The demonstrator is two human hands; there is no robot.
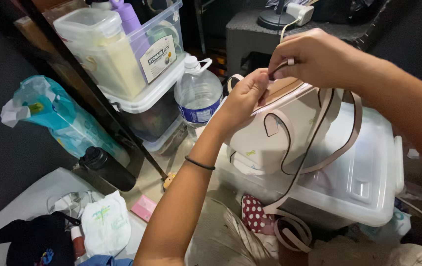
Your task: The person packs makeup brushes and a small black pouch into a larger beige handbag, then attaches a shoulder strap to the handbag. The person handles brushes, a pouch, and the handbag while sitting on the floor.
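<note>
Cluttered floor: atop a plastic bin (368, 167), left hand (243, 96) and right hand (314, 56) each grip pinched tight on the cream handbag (289, 128).

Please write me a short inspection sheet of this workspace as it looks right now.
Surface: a clear plastic bin with its lid on serves as the work top.
Job's things: a white handbag with pale pink straps stands on the bin.
Clutter: a water jug, stacked storage boxes, a teal bag, a black bottle, a spotted red cloth.
Hands: left hand and right hand both pinch at the handbag's top opening.
Cables: a white charger with its cord, behind.
Surroundings: cramped and dark, with a dark shelf frame on the left.
</note>
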